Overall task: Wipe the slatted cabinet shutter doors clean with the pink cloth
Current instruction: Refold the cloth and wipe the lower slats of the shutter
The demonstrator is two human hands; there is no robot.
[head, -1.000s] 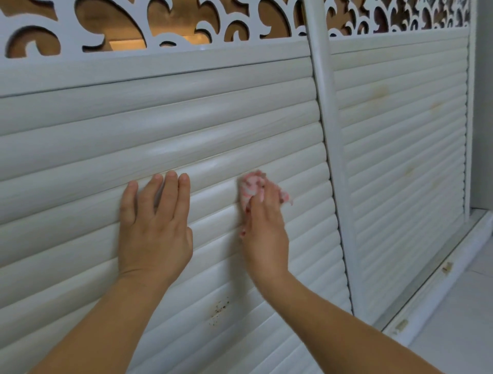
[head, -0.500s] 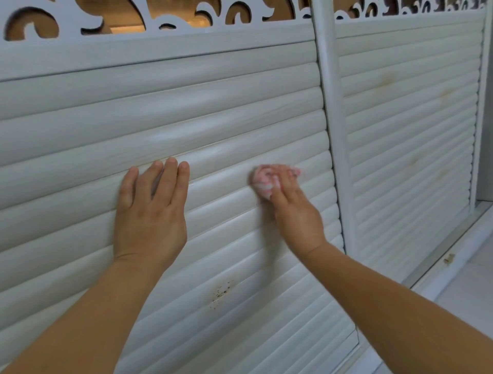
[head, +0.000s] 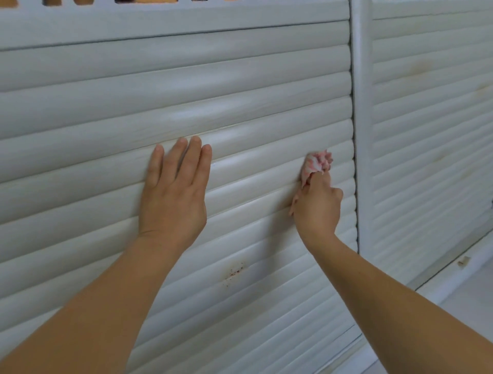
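A white slatted shutter door (head: 240, 80) fills the left and middle of the view, with a second shutter door (head: 426, 133) to its right. My left hand (head: 173, 192) lies flat on the left door's slats, fingers straight and pointing up. My right hand (head: 317, 205) grips a bunched pink cloth (head: 316, 164) and presses it against a slat near the door's right edge. A patch of brown-red specks (head: 234, 271) marks the slats below and between my hands.
A white vertical post (head: 361, 133) divides the two doors. Faint yellowish stains (head: 421, 66) show on the right door. A white bottom rail (head: 453, 272) with a small metal fitting (head: 463, 261) runs along the lower right. A cut-out lattice strip (head: 106, 2) edges the top.
My right hand has slid the pink cloth to the right along the slats, toward the dividing post. My left hand has stayed flat in place. The view has tilted downward.
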